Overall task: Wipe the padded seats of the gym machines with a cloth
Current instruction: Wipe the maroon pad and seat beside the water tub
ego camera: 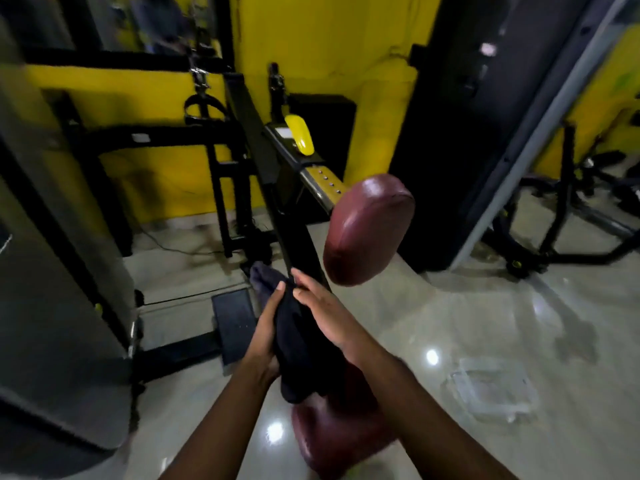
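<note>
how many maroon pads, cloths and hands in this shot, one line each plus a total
maroon pads: 2, upper pad and lower seat
dark cloth: 1
hands: 2, left hand and right hand
total: 5

The near padded seat (332,441) is partly covered by the dark cloth (301,344) and the right forearm (433,410). The fingers of the left hand (265,337) are hidden behind the cloth. The grey panel (52,271) is cut by the left edge, and the far cable handles (202,109) are blurred.
</note>
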Available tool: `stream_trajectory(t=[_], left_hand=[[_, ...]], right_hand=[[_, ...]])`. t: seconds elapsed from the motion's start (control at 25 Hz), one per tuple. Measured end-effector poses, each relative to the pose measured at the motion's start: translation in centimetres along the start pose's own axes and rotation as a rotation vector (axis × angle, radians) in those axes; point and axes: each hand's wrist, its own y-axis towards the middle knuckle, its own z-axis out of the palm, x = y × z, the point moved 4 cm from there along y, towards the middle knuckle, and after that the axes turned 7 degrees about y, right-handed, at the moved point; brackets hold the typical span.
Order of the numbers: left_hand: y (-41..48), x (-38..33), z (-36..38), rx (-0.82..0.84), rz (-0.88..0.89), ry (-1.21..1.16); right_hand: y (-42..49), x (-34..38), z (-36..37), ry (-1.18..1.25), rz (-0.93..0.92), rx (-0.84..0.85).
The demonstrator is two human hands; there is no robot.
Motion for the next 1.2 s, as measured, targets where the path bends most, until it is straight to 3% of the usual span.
stream_trajectory(t=[0.04, 0.08, 0.2, 0.28, 0.36, 0.48, 0.64, 0.72, 0.92, 1.04, 1.12, 1.2], left_hand=[[0.0, -0.3, 0.7, 0.009, -0.133, -0.091], [0.4, -0.3, 0.8, -0.031, -0.115, -0.142], [0.8, -2.2, 3.5, -0.283, 0.097, -0.05], [0.9, -4.0, 5.8, -0.442, 0.23, 0.022], [0.8, -6.1, 8.4, -0.472, 0.338, 0.125], [2.1, -8.8, 12.7, -0.57, 0.457, 0.351], [5.1, -10.8, 18.1, -0.752, 0.317, 0.933], [6.5, -11.4, 19.0, -0.789, 0.278, 1.059], [8.5, -11.3, 15.6, -0.739, 0.125, 0.747], [8.1, -11.6, 17.5, -0.788, 0.312, 1.012], [7.7, -12.0, 16.7, -0.784, 0.325, 0.832], [8.8, -10.6, 14.3, -0.697, 0.23, 0.497]], right_hand=[[0.0, 1.1, -2.2, -0.026, -0.044, 0.073], [0.1, 2.4, -4.6, -0.125, -0.165, 0.084], [0.7, 7.7, -12.1, -0.342, -0.5, 0.075], [2.9, 9.8, -16.2, -0.481, -0.638, -0.02], [6.4, 9.7, -18.3, -0.61, -0.575, -0.114], [11.0, 8.0, -18.5, -0.745, -0.458, -0.057], [13.0, 6.4, -18.8, -0.582, -0.379, -0.06], [12.9, 6.3, -19.1, -0.521, -0.377, -0.083], [12.6, 7.0, -18.6, -0.623, -0.508, -0.115], [12.9, 6.6, -18.8, -0.571, -0.515, -0.138], [12.8, 6.7, -18.8, -0.601, -0.567, -0.14], [12.3, 6.9, -18.5, -0.669, -0.609, -0.15]])
